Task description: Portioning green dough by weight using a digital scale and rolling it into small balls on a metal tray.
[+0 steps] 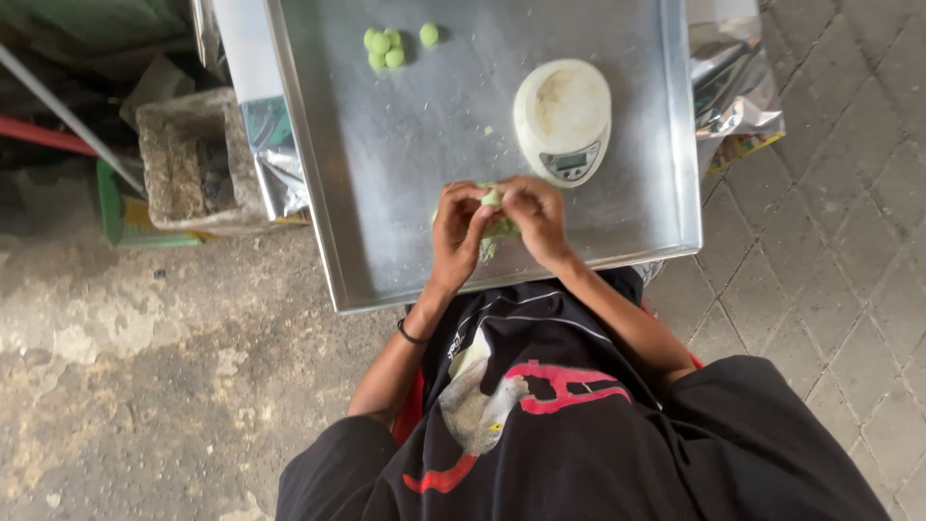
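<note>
I see a large metal tray [386,174] filling the upper middle of the view, its near edge over my lap. On it, toward the right, sits a round white kitchen scale [563,118]. At the far end lies a small cluster of green dough balls [384,47], one ball just apart to the right. Over the tray's near part, my left hand [459,236] and right hand [536,217] meet, fingers touching. Both are closed around a lump of green dough [499,227]; the fingertips of both pinch a small pale-green piece [492,198] at its top. A black band [411,336] circles my left wrist.
</note>
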